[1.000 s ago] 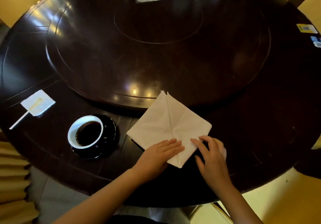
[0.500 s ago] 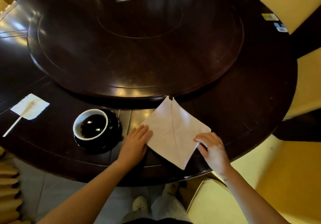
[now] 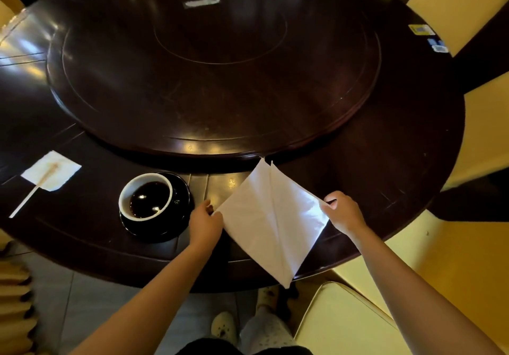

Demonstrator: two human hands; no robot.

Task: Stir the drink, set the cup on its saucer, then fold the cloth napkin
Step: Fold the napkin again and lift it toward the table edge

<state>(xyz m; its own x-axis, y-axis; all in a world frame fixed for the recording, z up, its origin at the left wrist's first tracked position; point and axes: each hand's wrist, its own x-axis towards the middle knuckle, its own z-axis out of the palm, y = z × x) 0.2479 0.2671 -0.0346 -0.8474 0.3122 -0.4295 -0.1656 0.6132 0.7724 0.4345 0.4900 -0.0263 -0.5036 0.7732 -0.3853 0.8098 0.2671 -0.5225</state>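
Two hands work the cloth napkin [image 3: 271,225], well apart, one at each side corner. Left hand [image 3: 205,224]: fingers curled round the left corner, just beside the saucer. Right hand [image 3: 344,213]: thumb and fingers pinch the right corner, which looks lifted slightly off the tabletop [image 3: 385,178].

The napkin lies as a kite shape, two flaps meeting along a centre seam. Its far point is close to the rim of the turntable [image 3: 214,79]; its near point overhangs the tabletop edge toward the person.

Judgement: gripping opposite corners keeps the cloth taut and the seam straight, ready either to square it up or to bring one side over the other.

Containers:
- Cup [image 3: 146,196], white inside, stands upright on the dark saucer [image 3: 165,233], left of the napkin and not touching it.
- It holds a dark drink [image 3: 148,200], level below the rim, surface showing glints. Nothing stands in it.
- Stirrer [image 3: 27,197] lies well to the left, one end resting on a small white paper square [image 3: 64,173], presumably parked there to keep drips off the wood.

Progress, judged: stirring and cup-on-saucer appear done; folding is in hand, unfinished.

Risk: the left hand is close to the saucer, so a sideways tug could knock it.
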